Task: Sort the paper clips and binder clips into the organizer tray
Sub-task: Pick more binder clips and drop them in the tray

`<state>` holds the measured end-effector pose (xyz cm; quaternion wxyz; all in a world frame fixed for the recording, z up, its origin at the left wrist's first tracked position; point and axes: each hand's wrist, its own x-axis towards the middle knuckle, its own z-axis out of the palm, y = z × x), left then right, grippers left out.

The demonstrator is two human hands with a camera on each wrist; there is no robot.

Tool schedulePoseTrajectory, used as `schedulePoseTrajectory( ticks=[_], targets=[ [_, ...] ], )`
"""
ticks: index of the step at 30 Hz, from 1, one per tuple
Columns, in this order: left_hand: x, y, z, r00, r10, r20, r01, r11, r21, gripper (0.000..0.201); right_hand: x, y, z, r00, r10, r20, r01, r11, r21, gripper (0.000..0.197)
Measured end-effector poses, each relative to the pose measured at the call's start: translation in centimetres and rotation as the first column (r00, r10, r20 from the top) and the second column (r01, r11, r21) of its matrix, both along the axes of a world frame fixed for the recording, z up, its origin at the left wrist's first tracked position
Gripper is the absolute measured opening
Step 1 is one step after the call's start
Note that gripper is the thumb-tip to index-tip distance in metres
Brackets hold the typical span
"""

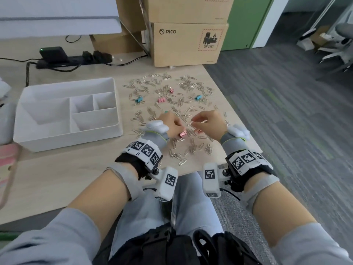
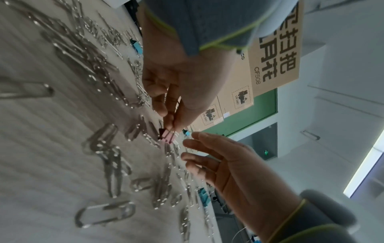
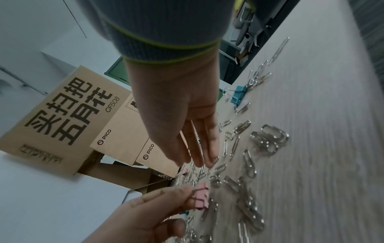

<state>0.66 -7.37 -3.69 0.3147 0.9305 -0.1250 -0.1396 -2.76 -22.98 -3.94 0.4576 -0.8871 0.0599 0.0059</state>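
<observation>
From the head view, the pale wooden table [image 1: 76, 169] ended in an edge running from 12 down to 4 o'clock of the hands, with grey carpet beyond. The white plastic organizer tray [image 1: 76, 139] sat at 9 o'clock of the hands, bare tabletop at its near side. The scattered silver wire paper clips [image 1: 172, 92] filled the room between tray and edge, and tan cardboard boxes [image 1: 187, 44] closed off 12 o'clock. The left hand [image 1: 169, 122] hid most of a pink metal binder clip [image 1: 182, 133] at its 4 o'clock; which way the clip pointed could not be read here. The right hand [image 1: 209, 121] hung just beside it, fingertips blurred.

The left wrist view was blurred. The left hand [image 2: 176, 78] pinched the pink binder clip [image 2: 167, 136] by its wire handles, which ran up to 12 o'clock into the fingers, body lowest, at the tabletop among the paper clips [image 2: 108, 164]. The right hand [image 2: 224, 164] at 5 o'clock was spread loose, holding nothing.

In the right wrist view, the right hand [image 3: 182, 123] reached down from 12 o'clock, fingers straight and together, tips just over the paper clips [image 3: 249, 164]. At 6 o'clock the left hand [image 3: 141, 213] gripped the pink binder clip [image 3: 202, 197], handles pointing to 9 o'clock, body to 3. Its palm was cut off by the frame.
</observation>
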Motion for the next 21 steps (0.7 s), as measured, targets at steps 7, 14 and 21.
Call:
schedulePoseTrajectory(
  ticks=[7, 14, 21],
  targets=[
    [1.4, -0.1, 1.9, 0.999, 0.036, 0.039, -0.016, 0.911, -0.413, 0.011, 0.8, 1.3, 1.5, 0.983, -0.010, -0.185, 0.109, 0.837, 0.536, 0.038],
    [3.8, -0.1, 2.9, 0.999, 0.013, 0.031, 0.001, 0.912, -0.411, 0.014, 3.5, 2.2, 1.7, 0.899, -0.035, -0.436, 0.415, 0.380, 0.827, 0.029],
    [9.1, 1.8, 2.0, 0.944, 0.271, 0.190, -0.223, 0.945, -0.238, 0.026, 5.9, 1.9, 1.4, 0.889, -0.011, -0.459, 0.452, 0.194, 0.871, 0.021]
  ],
)
